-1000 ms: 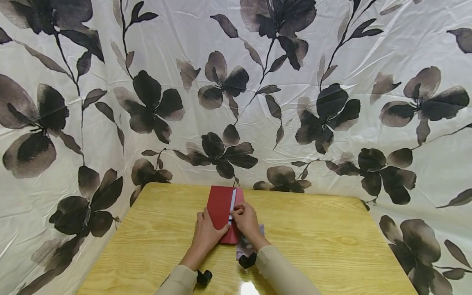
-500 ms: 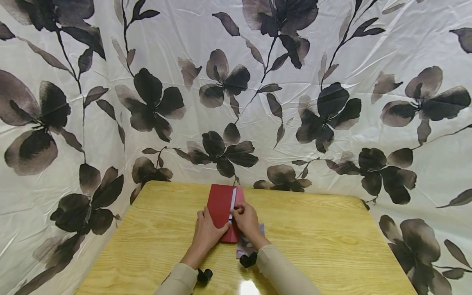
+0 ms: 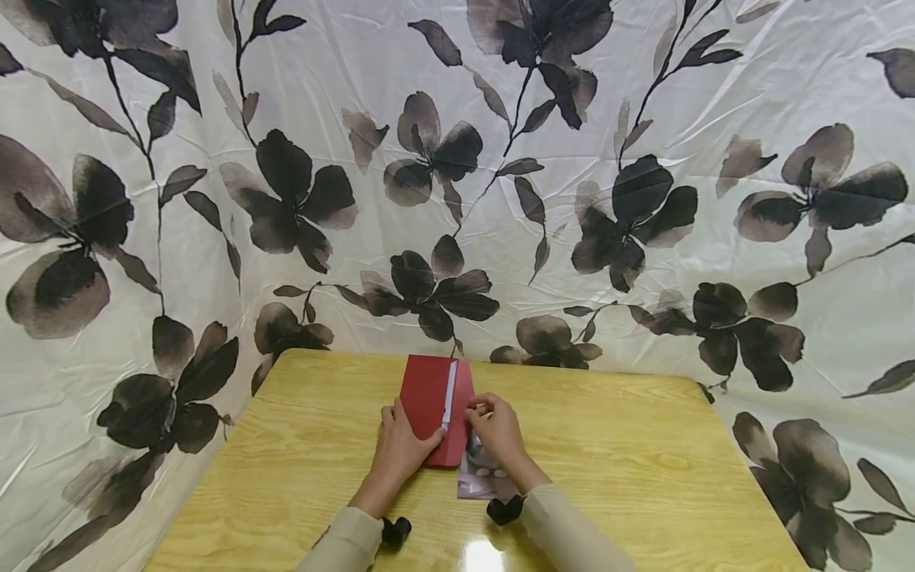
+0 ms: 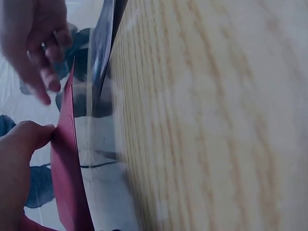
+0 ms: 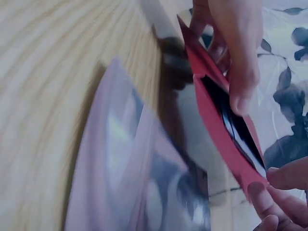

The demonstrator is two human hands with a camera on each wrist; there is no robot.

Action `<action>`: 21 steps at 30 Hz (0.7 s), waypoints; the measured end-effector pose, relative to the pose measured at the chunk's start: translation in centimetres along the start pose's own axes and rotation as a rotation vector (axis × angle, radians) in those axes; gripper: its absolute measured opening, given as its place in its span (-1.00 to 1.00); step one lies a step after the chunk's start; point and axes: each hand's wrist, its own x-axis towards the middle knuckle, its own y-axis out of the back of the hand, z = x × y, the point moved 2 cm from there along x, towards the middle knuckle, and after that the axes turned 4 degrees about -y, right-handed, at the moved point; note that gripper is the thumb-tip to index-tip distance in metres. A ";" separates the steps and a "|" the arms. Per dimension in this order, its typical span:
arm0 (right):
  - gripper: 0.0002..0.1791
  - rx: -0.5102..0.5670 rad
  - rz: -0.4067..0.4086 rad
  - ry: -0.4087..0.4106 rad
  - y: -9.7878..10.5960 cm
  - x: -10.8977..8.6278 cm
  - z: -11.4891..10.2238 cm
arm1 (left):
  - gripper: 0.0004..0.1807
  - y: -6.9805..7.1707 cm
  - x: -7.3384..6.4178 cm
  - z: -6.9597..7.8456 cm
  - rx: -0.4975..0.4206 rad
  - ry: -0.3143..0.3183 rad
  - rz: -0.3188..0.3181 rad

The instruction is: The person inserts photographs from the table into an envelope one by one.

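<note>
A red envelope lies tilted up over the table, its long opening facing right with a whitish paper strip showing inside. My left hand holds its left side, thumb over the front near the opening. In the right wrist view, the left thumb lies along the gaping mouth, where dark and pale contents show. My right hand pinches the flap's right edge; its fingers curl at the red paper. Below that hand lies a glossy lilac-grey printed plastic sheet or pouch, partly covered by envelope and hand.
The wood-grain table stretches to both sides, with rounded back corners. A white floral cloth hangs behind and at the sides. Black wrist devices sit by both cuffs.
My right hand has shifted right, from the envelope's opening to the outer edge of the flap. More of the opening and the plastic sheet shows. The left hand keeps its hold.
</note>
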 end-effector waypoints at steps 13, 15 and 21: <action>-0.69 -0.082 -0.018 -0.012 3.6 -2.9 2.7 | 0.21 0.4 0.1 0.2 -0.023 0.017 -0.009; -0.68 -0.099 -0.028 -0.033 3.9 -3.4 3.0 | 0.21 0.4 0.0 0.3 -0.022 0.022 -0.012; -0.61 -0.191 -0.058 -0.050 4.8 -5.0 3.6 | 0.21 0.4 -0.1 0.2 -0.014 0.020 -0.010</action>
